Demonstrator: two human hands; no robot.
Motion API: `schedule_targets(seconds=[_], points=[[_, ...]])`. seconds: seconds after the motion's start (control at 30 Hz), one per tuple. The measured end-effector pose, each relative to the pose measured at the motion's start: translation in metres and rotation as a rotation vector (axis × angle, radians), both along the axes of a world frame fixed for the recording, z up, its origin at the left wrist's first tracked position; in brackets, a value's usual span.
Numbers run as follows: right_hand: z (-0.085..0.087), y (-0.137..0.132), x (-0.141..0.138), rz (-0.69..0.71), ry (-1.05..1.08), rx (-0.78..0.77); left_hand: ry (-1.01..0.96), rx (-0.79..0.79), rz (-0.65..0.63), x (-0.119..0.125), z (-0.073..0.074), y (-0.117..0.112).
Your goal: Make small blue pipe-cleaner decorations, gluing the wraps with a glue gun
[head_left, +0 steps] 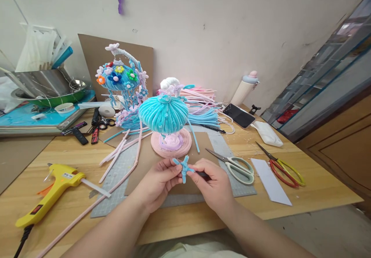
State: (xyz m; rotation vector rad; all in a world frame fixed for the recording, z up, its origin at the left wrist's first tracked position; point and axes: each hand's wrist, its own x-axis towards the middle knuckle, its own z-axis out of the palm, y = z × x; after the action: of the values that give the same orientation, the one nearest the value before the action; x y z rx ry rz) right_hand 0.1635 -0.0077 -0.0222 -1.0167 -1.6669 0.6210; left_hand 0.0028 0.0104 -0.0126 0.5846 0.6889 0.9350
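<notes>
My left hand point(161, 180) and my right hand point(211, 182) meet in front of me, both pinching a small blue star-shaped pipe-cleaner piece point(183, 168). A dark thin tool also shows under my right fingers. Just beyond stands a blue pipe-cleaner dome point(164, 114) on a pink coiled base point(171, 144). A second blue decorated pipe-cleaner piece with coloured flowers point(120, 80) stands behind it to the left.
A yellow glue gun point(50, 192) lies at the left. White-handled scissors point(236, 166), red-and-yellow scissors point(285, 169) and a white paper strip point(271, 182) lie at the right. Loose pink pipe cleaners point(118, 155), a phone point(239, 115) and a bottle point(245, 87) are about.
</notes>
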Motion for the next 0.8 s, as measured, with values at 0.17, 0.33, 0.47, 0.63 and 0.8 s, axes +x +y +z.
schedule_targets(seconds=[0.17,0.33,0.47,0.63,0.8], points=[[0.007,0.001,0.003,0.023,0.0,-0.012,0.059,0.051,-0.033,0.001,0.004,-0.003],[0.004,-0.001,-0.001,-0.048,-0.016,-0.122,0.102,0.051,-0.001,0.004,0.004,-0.004],[-0.002,-0.006,-0.008,-0.14,-0.032,-0.182,0.126,0.064,0.079,0.007,0.001,-0.004],[0.002,-0.011,-0.011,-0.115,-0.373,0.019,0.19,0.105,0.18,0.007,-0.003,-0.001],[0.012,-0.012,-0.007,-0.135,-0.699,0.165,0.348,0.243,0.226,0.009,-0.002,-0.003]])
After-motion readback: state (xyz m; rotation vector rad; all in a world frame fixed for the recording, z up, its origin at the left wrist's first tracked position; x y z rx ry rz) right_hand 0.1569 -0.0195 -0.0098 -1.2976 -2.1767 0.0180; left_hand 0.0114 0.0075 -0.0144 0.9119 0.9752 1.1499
